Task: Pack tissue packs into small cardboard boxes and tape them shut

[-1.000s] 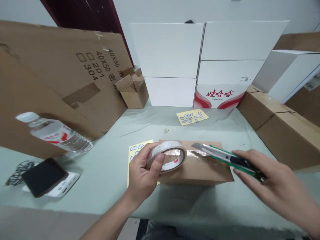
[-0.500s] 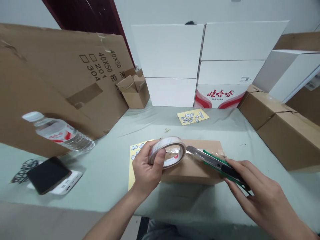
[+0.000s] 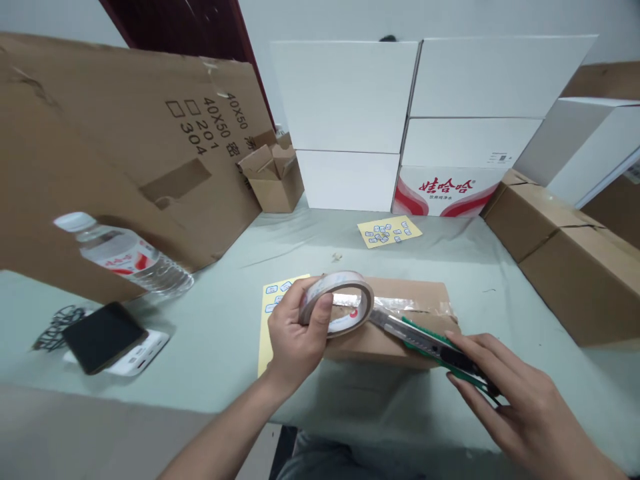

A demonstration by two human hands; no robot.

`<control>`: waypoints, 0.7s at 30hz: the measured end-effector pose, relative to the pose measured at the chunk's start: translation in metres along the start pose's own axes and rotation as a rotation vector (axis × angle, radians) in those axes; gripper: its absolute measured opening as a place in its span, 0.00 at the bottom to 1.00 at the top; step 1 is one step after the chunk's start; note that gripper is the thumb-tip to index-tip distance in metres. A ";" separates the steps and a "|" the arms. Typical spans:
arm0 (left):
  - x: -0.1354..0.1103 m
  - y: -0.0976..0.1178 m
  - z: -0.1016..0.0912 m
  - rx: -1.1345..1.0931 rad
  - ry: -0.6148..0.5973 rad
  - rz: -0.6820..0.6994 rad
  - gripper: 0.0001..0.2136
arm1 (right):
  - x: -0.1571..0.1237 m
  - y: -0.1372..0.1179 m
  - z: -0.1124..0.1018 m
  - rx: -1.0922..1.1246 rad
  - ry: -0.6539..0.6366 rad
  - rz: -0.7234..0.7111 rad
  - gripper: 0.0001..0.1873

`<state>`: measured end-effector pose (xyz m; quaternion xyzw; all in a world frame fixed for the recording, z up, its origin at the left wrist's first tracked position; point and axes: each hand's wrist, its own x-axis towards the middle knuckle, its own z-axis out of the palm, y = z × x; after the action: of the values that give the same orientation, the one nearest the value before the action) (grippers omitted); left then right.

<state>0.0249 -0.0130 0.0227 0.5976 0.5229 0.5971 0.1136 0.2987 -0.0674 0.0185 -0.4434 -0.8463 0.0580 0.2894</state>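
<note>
My left hand (image 3: 299, 328) is closed round a roll of clear packing tape (image 3: 367, 298), its ring tilted toward me. A green and black utility knife (image 3: 425, 341) sits in my right hand (image 3: 515, 393), its tip pointing left at the edge of the tape roll; whether they touch I cannot tell. Under both lies a small brown cardboard box (image 3: 425, 293) with a strip of shiny tape along its top. A yellow sticker sheet (image 3: 265, 333) lies partly hidden beneath the box and my left hand.
Leaning on a large carton (image 3: 120, 160) is a water bottle (image 3: 130, 257). A phone (image 3: 104, 337) rests on a white device (image 3: 145, 353). Another yellow sheet (image 3: 390, 231) lies farther back. White cartons (image 3: 350, 180) line the back, and brown boxes (image 3: 565, 260) stand at right.
The view has shifted slightly, so the background sits a little differently. The knife's tip has moved a bit left and down, closer to the tape roll. Both hands keep their holds.
</note>
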 end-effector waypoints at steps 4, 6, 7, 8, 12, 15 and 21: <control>0.002 -0.001 0.001 -0.162 0.056 -0.089 0.15 | 0.005 -0.010 -0.002 0.047 -0.036 0.029 0.20; 0.010 0.002 -0.001 -0.409 0.100 -0.168 0.14 | 0.007 -0.010 -0.012 0.130 -0.107 0.067 0.20; 0.016 0.004 -0.003 -0.560 0.116 -0.220 0.13 | 0.008 -0.006 -0.018 0.158 -0.116 0.090 0.19; 0.024 0.006 -0.006 -0.708 0.135 -0.283 0.12 | 0.010 0.001 -0.023 0.169 -0.097 0.120 0.18; 0.059 0.007 -0.013 -1.016 0.259 -0.591 0.17 | 0.022 0.062 -0.021 0.066 0.195 0.311 0.15; 0.084 -0.008 -0.008 -0.997 0.239 -0.758 0.21 | 0.037 0.121 0.011 -0.016 0.256 0.466 0.19; 0.118 -0.074 0.026 -0.859 -0.041 -1.070 0.12 | 0.053 0.171 0.075 -0.026 0.138 0.445 0.16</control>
<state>-0.0205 0.1210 0.0297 0.1703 0.4609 0.6016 0.6298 0.3576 0.0890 -0.0807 -0.6255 -0.7068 0.0790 0.3208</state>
